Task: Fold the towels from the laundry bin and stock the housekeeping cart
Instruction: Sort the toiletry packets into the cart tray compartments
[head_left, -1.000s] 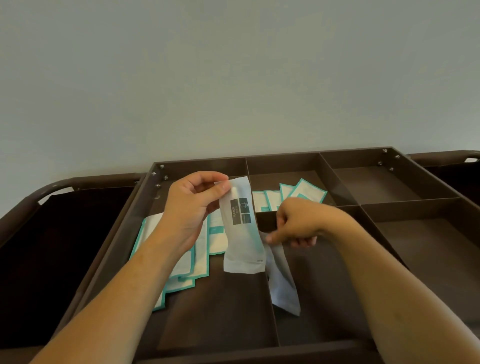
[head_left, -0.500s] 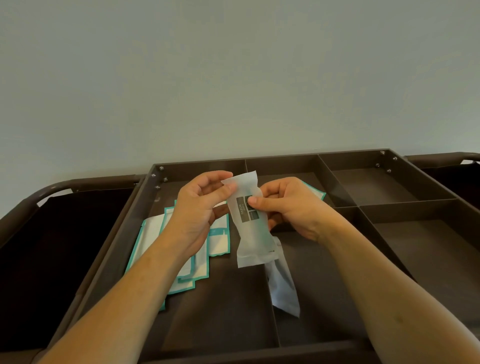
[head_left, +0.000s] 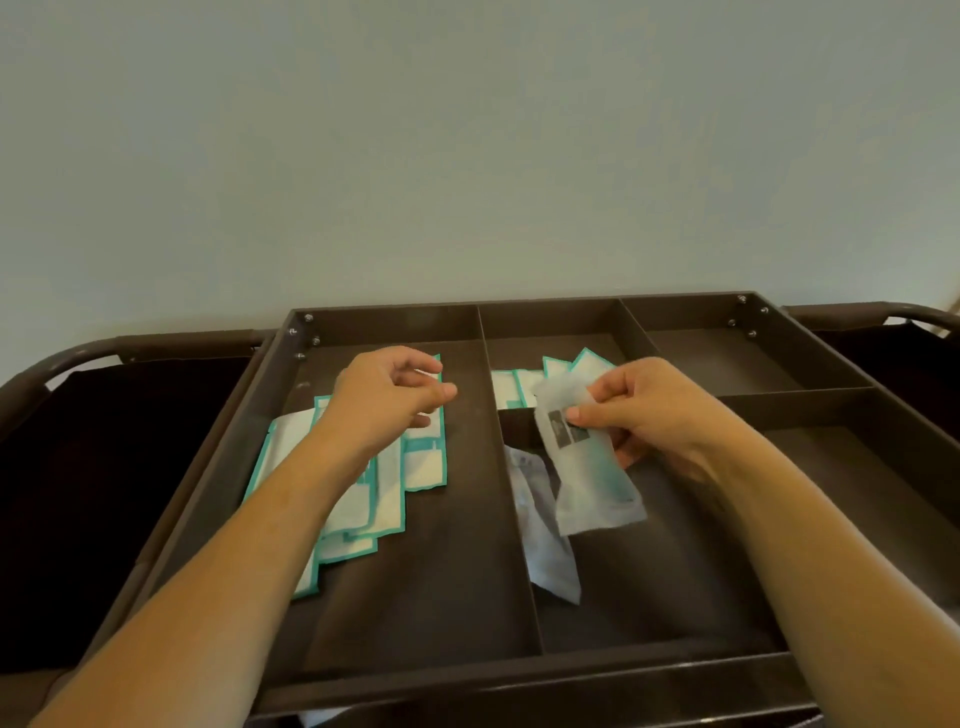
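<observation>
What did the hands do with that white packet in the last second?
The left hand let go of the white packet and now hangs loosely over the teal-edged sachets. The right hand took hold of it and carried it right, over the middle compartment. The second packet by the divider stayed put.

Dark compartmented cart tray (head_left: 488, 670) holds teal-edged packets (head_left: 423, 465) and translucent pouches (head_left: 545, 535).

Packets (head_left: 363, 499) in left tray compartment (head_left: 415, 587); pouch (head_left: 545, 540) in middle compartment (head_left: 665, 582).
</observation>
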